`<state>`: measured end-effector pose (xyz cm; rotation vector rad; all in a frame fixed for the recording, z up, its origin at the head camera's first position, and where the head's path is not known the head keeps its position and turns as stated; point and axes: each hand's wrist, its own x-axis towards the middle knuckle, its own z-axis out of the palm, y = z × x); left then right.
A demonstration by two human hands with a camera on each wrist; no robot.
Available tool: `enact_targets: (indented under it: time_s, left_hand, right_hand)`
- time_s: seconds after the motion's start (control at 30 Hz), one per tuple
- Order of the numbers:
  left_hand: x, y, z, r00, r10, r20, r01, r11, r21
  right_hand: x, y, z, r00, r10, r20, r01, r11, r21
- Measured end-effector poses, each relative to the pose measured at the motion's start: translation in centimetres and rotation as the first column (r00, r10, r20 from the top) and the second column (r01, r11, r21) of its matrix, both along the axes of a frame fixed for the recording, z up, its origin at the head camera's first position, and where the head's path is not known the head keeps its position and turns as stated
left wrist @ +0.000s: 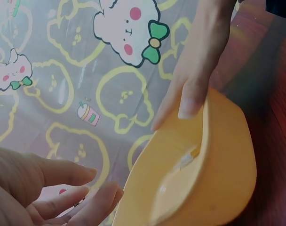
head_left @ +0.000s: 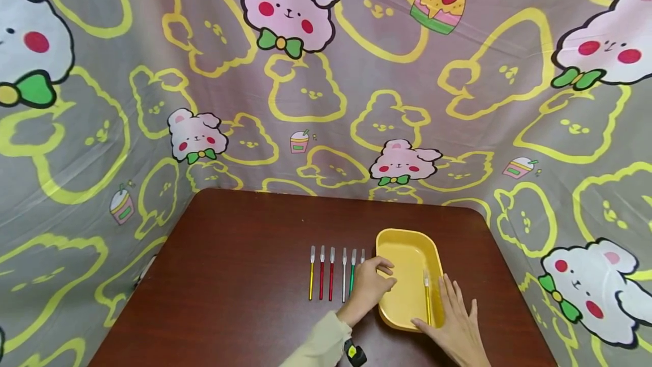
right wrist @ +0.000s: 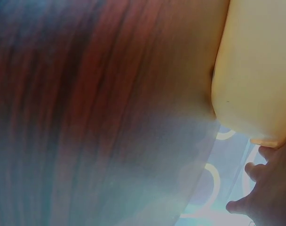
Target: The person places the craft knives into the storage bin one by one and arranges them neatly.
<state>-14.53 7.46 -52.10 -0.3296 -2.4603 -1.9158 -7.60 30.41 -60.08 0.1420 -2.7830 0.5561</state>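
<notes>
My left hand (head_left: 374,285) hovers at the left rim of a yellow plastic box (head_left: 402,304); its thumb and fingers are bent loosely and apart, with nothing between them. My right hand (head_left: 458,321) rests against the box's right side, fingers spread and fairly straight, thumb over the near rim. Inside the box, along its right wall, lies a slim craft knife (head_left: 428,302) with a gold handle and clear cap. To the left of the box several similar capped knives lie in a row: gold (head_left: 311,282), red (head_left: 322,279), silver (head_left: 344,276) and green (head_left: 352,271). The left hand partly hides the rightmost ones.
The dark brown wooden table (head_left: 229,276) carries the box on its right half. Patterned fabric (head_left: 316,89) with cartoon rabbits hangs behind the table and along both sides. A black band with a yellow mark (head_left: 354,351) is around the left wrist.
</notes>
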Motion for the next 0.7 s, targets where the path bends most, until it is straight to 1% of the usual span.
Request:
enact_targets:
  time_s: [0.13, 0.2, 0.33, 0.4, 0.5, 0.63, 0.7]
  left_hand:
    - [0.0, -1.4, -0.4, 1.0, 0.009, 0.026, -0.011, 0.999, 0.05]
    - [0.0, -2.1, -0.5, 0.999, 0.026, 0.041, -0.028, 0.998, 0.056]
    - [-0.1, -3.3, -0.9, 0.996, 0.079, 0.044, -0.079, 0.997, 0.017]
    - [-0.2, -3.8, -1.2, 0.994, 0.095, 0.057, -0.096, 0.995, 0.014]
    - [-0.4, -4.8, -1.8, 0.992, 0.112, 0.053, -0.113, 0.994, 0.007]
    - [-0.6, -6.4, -2.8, 0.986, 0.16, 0.043, -0.159, 0.987, -0.021]
    - [-0.6, -7.2, -3.4, 0.981, 0.183, 0.062, -0.182, 0.983, -0.024]
  right_hand:
    - [-0.1, -0.2, 0.1, 1.0, -0.009, 0.018, 0.009, 1.0, 0.003]
    - [-0.1, -0.2, 0.1, 1.0, -0.012, 0.026, 0.012, 1.0, 0.003]
    - [-0.1, 0.1, 0.0, 1.0, -0.012, 0.024, 0.012, 1.0, 0.003]
    - [-0.1, 0.2, 0.0, 1.0, -0.011, 0.018, 0.011, 1.0, 0.004]
    - [-0.1, 0.3, -0.1, 1.0, -0.01, 0.016, 0.01, 1.0, 0.0]
    - [-0.1, 0.2, -0.1, 1.0, -0.007, 0.024, 0.007, 1.0, -0.007]
    - [-0.1, 0.2, -0.1, 1.0, -0.006, 0.021, 0.006, 1.0, -0.01]
